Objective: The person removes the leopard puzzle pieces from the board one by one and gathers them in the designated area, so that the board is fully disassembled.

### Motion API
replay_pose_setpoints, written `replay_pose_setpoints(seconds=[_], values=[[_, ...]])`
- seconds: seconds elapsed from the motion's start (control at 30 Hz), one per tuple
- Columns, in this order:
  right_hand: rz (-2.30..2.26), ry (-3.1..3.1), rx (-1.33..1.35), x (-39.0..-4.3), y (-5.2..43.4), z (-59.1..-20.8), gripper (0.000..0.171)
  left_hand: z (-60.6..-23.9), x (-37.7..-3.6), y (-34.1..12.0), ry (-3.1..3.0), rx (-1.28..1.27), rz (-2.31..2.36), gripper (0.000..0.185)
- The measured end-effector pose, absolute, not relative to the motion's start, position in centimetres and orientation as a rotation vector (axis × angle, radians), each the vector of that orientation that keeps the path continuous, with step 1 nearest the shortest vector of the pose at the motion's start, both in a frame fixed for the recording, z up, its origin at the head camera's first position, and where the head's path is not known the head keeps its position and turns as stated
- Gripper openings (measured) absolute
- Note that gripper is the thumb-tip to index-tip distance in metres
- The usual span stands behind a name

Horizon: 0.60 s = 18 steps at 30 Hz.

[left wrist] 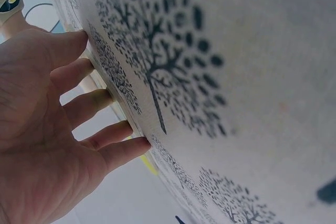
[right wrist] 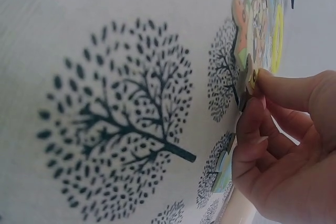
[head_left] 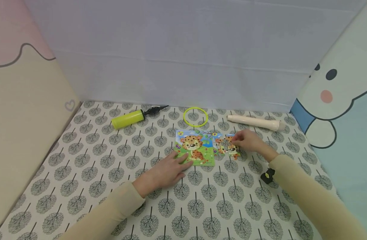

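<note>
A picture card with a cartoon leopard cub (head_left: 198,143) lies flat near the middle of the table. My left hand (head_left: 167,171) rests at its lower left edge, fingers spread and fairly straight. Just right of the card is a partly joined jigsaw puzzle (head_left: 220,148) with matching leopard spots. Over the puzzle's right side, my right hand (head_left: 247,140) pinches a small puzzle piece (right wrist: 250,80) between thumb and fingertips. The piece is tilted up, close to the joined pieces. In the right wrist view a loose puzzle piece (right wrist: 224,165) lies beside the hand.
A yellow-green hand pump (head_left: 128,119) with a black nozzle lies back left. Behind the card is a thin yellow ring (head_left: 195,126). A pale, tapered tube (head_left: 253,122) lies back right. The tree-print cloth (head_left: 159,220) covers the table, with fabric walls around it.
</note>
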State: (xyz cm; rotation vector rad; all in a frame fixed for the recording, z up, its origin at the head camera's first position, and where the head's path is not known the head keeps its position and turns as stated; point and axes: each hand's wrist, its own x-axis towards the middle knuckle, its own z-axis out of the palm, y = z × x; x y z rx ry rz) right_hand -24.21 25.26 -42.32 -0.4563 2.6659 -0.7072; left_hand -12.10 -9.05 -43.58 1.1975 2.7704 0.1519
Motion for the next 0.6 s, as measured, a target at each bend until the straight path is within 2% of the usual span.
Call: replay_pose_setpoints(seconds=[0.6], values=[[-0.694,2.74,-0.465,-24.08,24.72,-41.89,0.009,-43.22,-11.97,-8.99,2.769,1.202,0.167,0.053]])
